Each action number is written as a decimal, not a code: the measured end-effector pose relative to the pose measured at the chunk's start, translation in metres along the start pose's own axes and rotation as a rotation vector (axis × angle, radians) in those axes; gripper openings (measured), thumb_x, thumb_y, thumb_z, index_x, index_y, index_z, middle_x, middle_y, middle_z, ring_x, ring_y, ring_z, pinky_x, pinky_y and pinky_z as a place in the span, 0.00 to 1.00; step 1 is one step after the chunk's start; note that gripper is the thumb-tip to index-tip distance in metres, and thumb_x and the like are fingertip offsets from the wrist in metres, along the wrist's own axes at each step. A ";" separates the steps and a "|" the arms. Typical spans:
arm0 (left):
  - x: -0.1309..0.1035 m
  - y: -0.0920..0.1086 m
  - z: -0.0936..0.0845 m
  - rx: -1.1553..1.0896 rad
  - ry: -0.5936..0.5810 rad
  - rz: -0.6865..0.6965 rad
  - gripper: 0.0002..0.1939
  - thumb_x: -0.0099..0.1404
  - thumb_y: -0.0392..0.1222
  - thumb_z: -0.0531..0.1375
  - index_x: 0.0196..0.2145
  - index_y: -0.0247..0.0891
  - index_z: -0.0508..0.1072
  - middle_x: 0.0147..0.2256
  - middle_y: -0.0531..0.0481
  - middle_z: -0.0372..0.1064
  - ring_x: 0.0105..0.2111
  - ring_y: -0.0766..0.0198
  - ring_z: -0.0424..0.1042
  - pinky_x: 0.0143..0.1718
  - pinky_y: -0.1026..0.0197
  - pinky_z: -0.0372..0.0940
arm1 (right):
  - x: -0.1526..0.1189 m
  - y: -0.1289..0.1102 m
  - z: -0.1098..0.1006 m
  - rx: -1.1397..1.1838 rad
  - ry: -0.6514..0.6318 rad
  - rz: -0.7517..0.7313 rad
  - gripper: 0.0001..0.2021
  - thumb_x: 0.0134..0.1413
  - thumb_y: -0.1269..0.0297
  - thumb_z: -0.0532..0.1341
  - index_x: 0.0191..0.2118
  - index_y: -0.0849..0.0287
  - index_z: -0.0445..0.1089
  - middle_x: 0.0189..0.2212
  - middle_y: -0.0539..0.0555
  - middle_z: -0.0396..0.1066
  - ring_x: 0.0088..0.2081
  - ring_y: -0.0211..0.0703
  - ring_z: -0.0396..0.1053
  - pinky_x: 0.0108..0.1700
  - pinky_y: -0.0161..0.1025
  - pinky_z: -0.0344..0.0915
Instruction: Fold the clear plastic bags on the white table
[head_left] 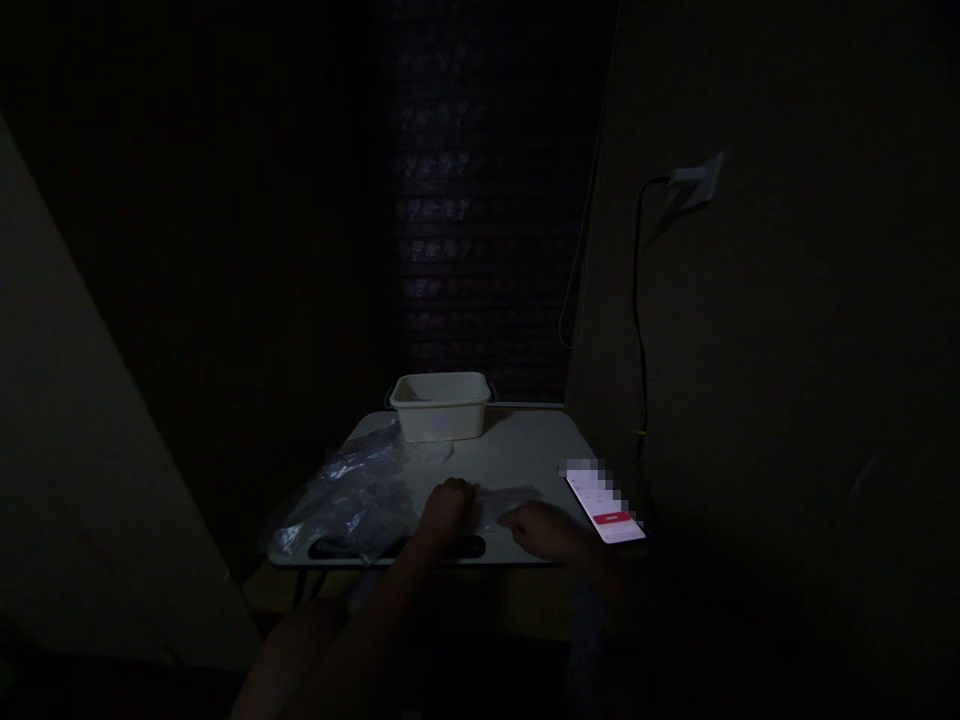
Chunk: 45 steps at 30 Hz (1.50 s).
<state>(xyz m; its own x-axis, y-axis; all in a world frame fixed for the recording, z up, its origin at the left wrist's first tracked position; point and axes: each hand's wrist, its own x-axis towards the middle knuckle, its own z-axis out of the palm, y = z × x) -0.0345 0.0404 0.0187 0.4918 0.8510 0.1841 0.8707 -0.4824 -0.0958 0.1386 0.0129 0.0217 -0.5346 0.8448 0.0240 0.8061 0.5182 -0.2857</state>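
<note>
A small, flat clear plastic bag (pixel 510 494) lies on the white folding table (pixel 525 440) near its front edge. My left hand (pixel 448 502) is curled closed at the bag's left side, its fingertips partly hidden. From the right, my right hand (pixel 538 528) reaches over the bag's lower edge, its fingers bent and the tips together on the plastic. Left of my hands, a crumpled heap of clear plastic bags (pixel 360 490) covers that side of the table. The room is very dark, so finger detail is faint.
At the back of the table stands a white plastic tub (pixel 442 418) with side handles. A lit phone (pixel 604 505) lies at the right edge. A black cord (pixel 637 300) hangs from a wall outlet (pixel 697 185). Behind the table is a dark window blind (pixel 450 250).
</note>
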 end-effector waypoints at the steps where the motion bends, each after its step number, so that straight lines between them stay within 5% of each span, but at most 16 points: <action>1: 0.000 0.000 0.000 -0.007 -0.003 0.001 0.10 0.52 0.32 0.45 0.27 0.33 0.65 0.28 0.44 0.62 0.30 0.62 0.61 0.28 0.62 0.55 | -0.001 -0.004 0.002 -0.024 -0.014 -0.012 0.15 0.43 0.67 0.46 0.38 0.53 0.62 0.34 0.51 0.65 0.33 0.38 0.62 0.30 0.33 0.53; 9: -0.001 0.000 0.002 -0.072 0.009 -0.019 0.10 0.52 0.32 0.45 0.27 0.34 0.64 0.29 0.45 0.62 0.31 0.63 0.60 0.31 0.63 0.54 | -0.001 -0.029 0.006 -0.193 0.029 -0.067 0.16 0.41 0.69 0.47 0.39 0.51 0.61 0.30 0.53 0.67 0.30 0.42 0.63 0.27 0.34 0.54; 16: -0.003 0.000 -0.002 -0.084 -0.016 0.009 0.10 0.52 0.33 0.45 0.26 0.34 0.65 0.29 0.45 0.62 0.31 0.63 0.60 0.30 0.63 0.55 | 0.000 -0.027 0.012 -0.224 -0.004 -0.055 0.19 0.39 0.70 0.48 0.41 0.50 0.59 0.29 0.55 0.67 0.28 0.43 0.64 0.24 0.34 0.54; 22: -0.008 -0.001 0.003 -0.046 -0.024 0.132 0.07 0.50 0.34 0.48 0.25 0.33 0.65 0.27 0.44 0.62 0.30 0.61 0.60 0.29 0.62 0.55 | 0.001 -0.022 0.014 -0.195 -0.005 -0.058 0.19 0.39 0.69 0.48 0.41 0.50 0.59 0.30 0.54 0.67 0.30 0.44 0.64 0.27 0.36 0.55; 34: -0.011 -0.004 0.011 -0.072 -0.040 0.089 0.10 0.51 0.35 0.47 0.27 0.30 0.66 0.27 0.41 0.62 0.27 0.61 0.62 0.26 0.62 0.56 | 0.002 -0.028 0.006 -0.210 0.117 0.030 0.16 0.43 0.68 0.45 0.40 0.54 0.60 0.32 0.54 0.66 0.32 0.42 0.62 0.32 0.37 0.54; 38: -0.012 -0.004 0.012 -0.057 -0.024 0.107 0.10 0.51 0.34 0.47 0.28 0.30 0.66 0.27 0.42 0.62 0.27 0.61 0.61 0.26 0.62 0.55 | 0.002 -0.031 0.003 -0.269 0.189 -0.063 0.15 0.41 0.70 0.47 0.38 0.57 0.62 0.34 0.55 0.63 0.37 0.43 0.57 0.36 0.39 0.51; 45: -0.012 -0.003 0.006 -0.095 0.045 0.079 0.08 0.51 0.34 0.48 0.27 0.33 0.65 0.29 0.45 0.61 0.31 0.63 0.59 0.30 0.65 0.55 | 0.000 -0.027 0.010 -0.321 0.137 -0.147 0.13 0.39 0.71 0.49 0.34 0.58 0.65 0.32 0.54 0.62 0.38 0.43 0.53 0.39 0.40 0.47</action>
<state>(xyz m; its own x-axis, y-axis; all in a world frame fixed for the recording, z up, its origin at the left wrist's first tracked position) -0.0424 0.0329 0.0106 0.5563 0.8003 0.2239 0.8235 -0.5670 -0.0195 0.1142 -0.0027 0.0200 -0.6291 0.7570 0.1766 0.7734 0.6323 0.0447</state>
